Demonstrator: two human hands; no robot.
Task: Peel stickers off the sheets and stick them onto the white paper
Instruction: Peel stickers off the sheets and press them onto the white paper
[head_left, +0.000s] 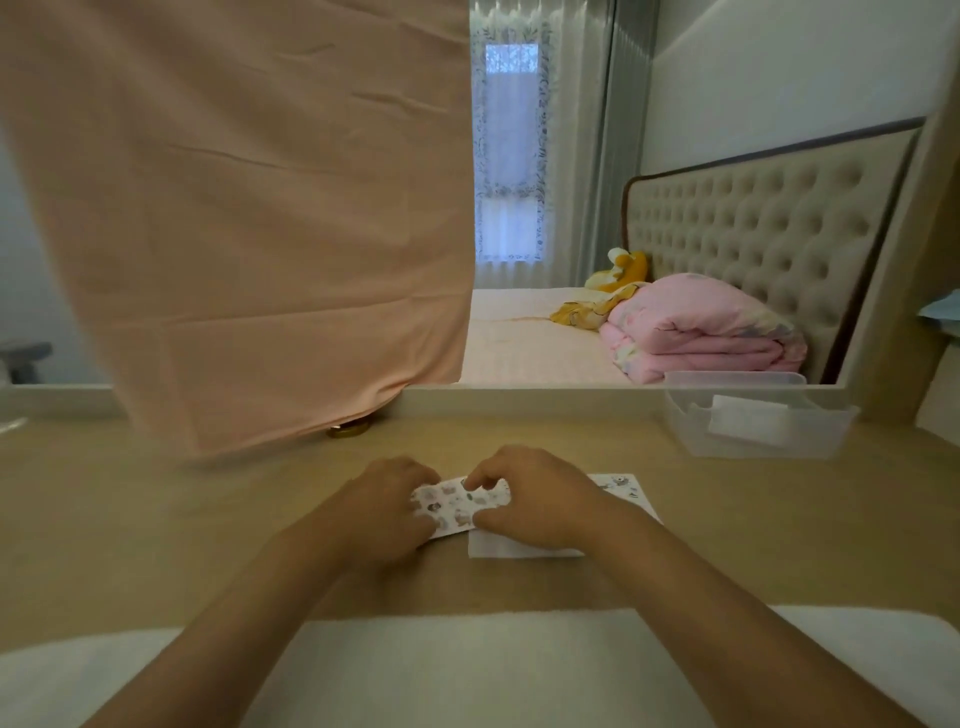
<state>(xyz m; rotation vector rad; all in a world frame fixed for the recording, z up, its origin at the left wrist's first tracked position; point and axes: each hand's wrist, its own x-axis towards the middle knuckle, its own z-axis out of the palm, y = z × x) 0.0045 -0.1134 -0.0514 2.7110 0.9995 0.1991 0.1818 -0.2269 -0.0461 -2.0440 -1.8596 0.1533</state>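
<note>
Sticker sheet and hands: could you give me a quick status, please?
Left hand holds sticker sheet. Right hand pinches it too. White paper underneath, nothing blocking.

No text, no. or brand can be read anywhere. The sticker sheet (457, 506) carries only small cartoon pics, too small & blurred to tell if any letters stand on them. The white paper (519, 548) has a few small printed pics near its far right corner, also not legible.
</note>
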